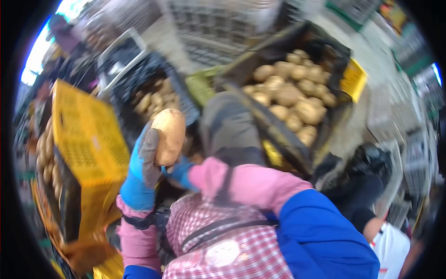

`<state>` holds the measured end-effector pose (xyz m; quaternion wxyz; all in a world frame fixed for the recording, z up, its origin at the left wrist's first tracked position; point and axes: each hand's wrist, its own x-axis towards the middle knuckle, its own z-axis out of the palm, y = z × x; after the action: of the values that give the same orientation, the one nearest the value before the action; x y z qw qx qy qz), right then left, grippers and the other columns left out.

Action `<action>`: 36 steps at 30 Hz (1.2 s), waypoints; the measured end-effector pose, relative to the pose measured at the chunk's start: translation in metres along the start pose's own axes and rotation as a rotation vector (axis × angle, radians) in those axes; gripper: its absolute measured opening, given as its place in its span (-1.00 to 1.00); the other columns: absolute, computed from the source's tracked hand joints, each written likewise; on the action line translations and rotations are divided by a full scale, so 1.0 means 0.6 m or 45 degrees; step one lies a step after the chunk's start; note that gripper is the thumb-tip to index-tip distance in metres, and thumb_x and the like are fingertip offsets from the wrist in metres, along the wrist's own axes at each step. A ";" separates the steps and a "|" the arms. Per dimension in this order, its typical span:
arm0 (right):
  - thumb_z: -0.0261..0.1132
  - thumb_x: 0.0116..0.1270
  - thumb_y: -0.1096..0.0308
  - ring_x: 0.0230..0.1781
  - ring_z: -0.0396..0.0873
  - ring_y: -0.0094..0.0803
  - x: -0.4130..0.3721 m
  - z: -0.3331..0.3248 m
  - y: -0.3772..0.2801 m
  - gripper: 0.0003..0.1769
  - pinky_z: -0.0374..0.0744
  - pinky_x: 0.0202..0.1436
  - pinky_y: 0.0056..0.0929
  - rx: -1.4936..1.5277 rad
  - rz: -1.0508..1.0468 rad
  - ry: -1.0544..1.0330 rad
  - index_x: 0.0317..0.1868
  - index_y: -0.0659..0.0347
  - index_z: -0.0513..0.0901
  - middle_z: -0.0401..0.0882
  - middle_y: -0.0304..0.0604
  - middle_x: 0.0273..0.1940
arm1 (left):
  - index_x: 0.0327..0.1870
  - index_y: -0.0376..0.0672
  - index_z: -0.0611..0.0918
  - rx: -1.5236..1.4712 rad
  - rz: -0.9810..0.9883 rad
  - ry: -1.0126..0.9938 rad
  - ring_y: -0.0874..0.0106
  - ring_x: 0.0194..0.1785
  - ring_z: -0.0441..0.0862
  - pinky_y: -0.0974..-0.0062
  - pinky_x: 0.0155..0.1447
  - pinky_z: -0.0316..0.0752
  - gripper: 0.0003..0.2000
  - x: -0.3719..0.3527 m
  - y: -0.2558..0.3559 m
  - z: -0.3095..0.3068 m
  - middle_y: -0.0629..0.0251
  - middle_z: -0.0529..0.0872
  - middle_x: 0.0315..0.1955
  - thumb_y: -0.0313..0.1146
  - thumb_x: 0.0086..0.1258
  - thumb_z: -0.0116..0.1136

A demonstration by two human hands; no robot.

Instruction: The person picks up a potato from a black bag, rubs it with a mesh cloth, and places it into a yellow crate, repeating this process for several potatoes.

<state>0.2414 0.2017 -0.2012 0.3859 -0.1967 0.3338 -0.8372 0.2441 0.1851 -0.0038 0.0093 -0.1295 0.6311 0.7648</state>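
A large pale potato (169,137) is held up in my left hand (147,156), which wears a blue glove with a grey palm. The thumb presses along the potato's left side, and the other fingers are mostly hidden behind it. Just below the potato is my right hand (180,173), also in a blue glove. Its fingertips are near or against the potato's lower end, but the potato and sleeve hide most of the fingers. Beyond my hands, a black-lined crate (132,83) holds smaller potatoes (159,100).
A dark-lined crate (265,114) full of potatoes (295,90) stands ahead right. At left, a yellow crate (93,135) is tipped on its side beside more potatoes (46,156). White crates (218,28) are stacked behind. Another person's leg (371,228) shows at right.
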 end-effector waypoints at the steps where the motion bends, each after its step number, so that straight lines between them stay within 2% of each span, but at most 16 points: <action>1: 0.28 0.34 0.12 0.22 0.60 0.00 0.000 -0.004 0.032 -0.44 0.56 0.32 -0.06 -0.637 -0.262 -0.006 0.32 0.07 0.55 0.63 -0.03 0.23 | 0.36 -0.21 0.46 0.031 -0.037 -0.034 0.45 -0.46 0.67 0.60 -0.56 0.43 -0.33 0.027 0.014 0.048 0.15 0.74 -0.21 0.20 0.49 0.08; 3: 0.35 0.22 0.03 0.11 0.67 0.02 -0.019 0.041 -0.147 -0.49 0.58 0.24 0.06 -1.747 0.714 -0.220 0.19 -0.08 0.69 0.70 0.03 0.12 | 0.24 -0.25 0.53 0.205 -0.124 -0.231 0.52 -0.45 0.64 0.63 -0.47 0.43 -0.45 0.093 0.047 0.118 0.25 0.70 -0.28 0.07 0.49 0.18; 6: 0.29 0.28 -0.03 -0.03 0.71 -0.05 0.000 -0.033 -0.017 -0.58 0.65 0.02 0.00 -2.115 0.419 -0.776 0.03 -0.01 0.74 0.75 -0.11 -0.02 | 0.26 -0.19 0.54 0.427 -0.239 -0.453 0.53 -0.38 0.62 0.60 -0.43 0.48 -0.53 0.193 0.053 0.220 0.30 0.69 -0.30 -0.02 0.53 0.15; 11: 0.27 0.28 0.02 -0.18 0.74 -0.04 -0.163 0.048 -0.474 -0.62 0.68 -0.09 -0.03 -2.027 0.221 -0.733 -0.15 0.11 0.81 0.79 -0.08 -0.21 | 0.18 -0.23 0.59 0.464 -0.240 -0.506 0.49 -0.31 0.61 0.53 -0.33 0.56 -0.61 0.340 -0.003 0.284 0.28 0.67 -0.26 -0.17 0.48 0.26; 12: 0.28 0.31 -0.03 -0.12 0.70 0.04 -0.175 0.054 -0.591 -0.52 0.65 -0.02 -0.02 -1.801 0.556 -0.638 -0.08 0.25 0.74 0.72 0.12 -0.13 | 0.17 -0.23 0.59 0.577 -0.228 -0.509 0.47 -0.29 0.62 0.51 -0.31 0.58 -0.62 0.360 -0.010 0.288 0.27 0.66 -0.25 -0.20 0.47 0.28; 15: 0.41 0.27 0.12 -0.02 0.74 -0.20 -0.222 -0.104 -0.745 -0.57 0.66 0.06 -0.16 -2.030 0.189 0.173 0.05 0.23 0.74 0.76 0.04 -0.07 | 0.13 -0.31 0.58 0.294 -0.427 -0.536 0.35 -0.28 0.66 0.41 -0.24 0.67 -0.64 0.399 -0.040 0.288 0.21 0.66 -0.21 -0.25 0.47 0.25; 17: 0.51 0.15 -0.08 0.20 0.62 -0.06 -0.217 -0.237 -0.803 -0.15 0.56 0.28 -0.19 -2.236 0.142 0.967 0.37 0.18 0.51 0.63 0.16 0.19 | 0.14 -0.29 0.56 0.185 -0.527 -0.507 0.29 -0.26 0.68 0.39 -0.24 0.69 -0.63 0.407 -0.049 0.292 0.18 0.63 -0.12 -0.25 0.46 0.25; 18: 0.53 0.09 -0.16 0.39 0.43 0.06 -0.205 -0.310 -0.815 0.11 0.42 0.41 -0.05 -2.764 0.574 1.237 0.55 0.14 0.25 0.44 0.22 0.37 | 0.14 -0.26 0.55 0.203 -0.607 -0.419 0.33 -0.20 0.65 0.38 -0.21 0.70 -0.66 0.387 -0.027 0.307 0.22 0.61 -0.14 -0.25 0.48 0.22; 20: 0.52 0.05 -0.18 0.43 0.33 0.19 -0.227 -0.472 -0.803 0.24 0.38 0.43 0.08 -3.110 0.769 1.356 0.60 0.21 0.10 0.33 0.26 0.43 | 0.15 -0.25 0.54 0.074 -0.559 -0.440 0.38 -0.13 0.61 0.37 -0.18 0.70 -0.67 0.415 -0.064 0.304 0.24 0.59 -0.11 -0.25 0.51 0.19; 21: 0.44 0.17 -0.04 0.32 0.51 0.10 -0.228 -0.513 -0.820 0.15 0.52 0.30 0.03 -3.103 1.249 1.153 0.63 0.20 0.03 0.48 0.23 0.33 | 0.21 -0.26 0.52 0.042 -0.584 -0.474 0.42 -0.09 0.58 0.39 -0.14 0.70 -0.64 0.416 -0.064 0.304 0.25 0.58 -0.08 -0.25 0.53 0.15; 24: 0.20 0.34 0.29 -0.08 0.77 -0.07 -0.265 -0.590 -0.869 -0.74 0.70 -0.04 -0.04 -3.091 0.880 1.424 -0.06 0.09 0.76 0.77 0.03 -0.12 | 0.31 -0.25 0.49 0.057 -0.628 -0.469 0.40 -0.02 0.63 0.42 -0.13 0.70 -0.57 0.408 -0.047 0.312 0.21 0.61 0.05 -0.22 0.53 0.18; 25: 0.24 0.28 0.32 -0.20 0.77 -0.04 -0.337 -0.588 -0.920 -0.79 0.69 -0.12 -0.03 -2.852 0.076 1.970 -0.19 0.15 0.77 0.76 0.08 -0.25 | 0.36 -0.26 0.46 0.083 -0.606 -0.542 0.41 0.00 0.63 0.43 -0.10 0.67 -0.53 0.416 -0.048 0.316 0.21 0.63 0.06 -0.21 0.54 0.17; 26: 0.31 0.22 0.31 -0.38 0.74 -0.10 -0.400 -0.619 -0.969 -0.83 0.65 -0.27 -0.10 -2.614 -0.253 1.905 -0.29 0.21 0.76 0.73 0.06 -0.41 | 0.35 -0.26 0.47 0.097 -0.616 -0.568 0.42 0.00 0.63 0.44 -0.10 0.66 -0.53 0.418 -0.041 0.324 0.21 0.64 0.04 -0.21 0.54 0.17; 28: 0.31 0.32 0.24 -0.36 0.70 -0.29 -0.523 -0.621 -1.021 -0.74 0.64 -0.24 -0.28 -1.638 0.178 1.789 -0.16 0.25 0.78 0.76 -0.09 -0.35 | 0.34 -0.27 0.48 0.129 -0.628 -0.629 0.44 -0.01 0.63 0.45 -0.08 0.65 -0.54 0.425 -0.036 0.353 0.21 0.65 0.02 -0.20 0.55 0.16; 31: 0.30 0.37 0.27 -0.42 0.65 -0.35 -0.629 -0.741 -0.917 -0.77 0.62 -0.27 -0.35 -1.027 -0.367 1.845 -0.20 0.26 0.78 0.74 -0.17 -0.35 | 0.33 -0.28 0.48 0.126 -0.599 -0.787 0.46 -0.01 0.62 0.46 -0.04 0.64 -0.55 0.462 -0.067 0.409 0.20 0.64 0.03 -0.20 0.55 0.16; 36: 0.30 0.39 0.33 -0.45 0.65 -0.37 -0.600 -0.831 -0.846 -0.80 0.62 -0.26 -0.38 -0.706 -0.375 1.946 -0.18 0.30 0.76 0.74 -0.18 -0.35 | 0.34 -0.29 0.43 -0.071 -0.461 -0.871 0.41 0.04 0.59 0.40 0.15 0.57 -0.52 0.446 -0.107 0.522 0.23 0.58 0.05 -0.25 0.50 0.21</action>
<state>-0.0878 0.9277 -0.2153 -0.1237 0.2972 0.6696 -0.6693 -0.0614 0.4615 -0.0685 0.3508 0.0236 0.5374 0.7665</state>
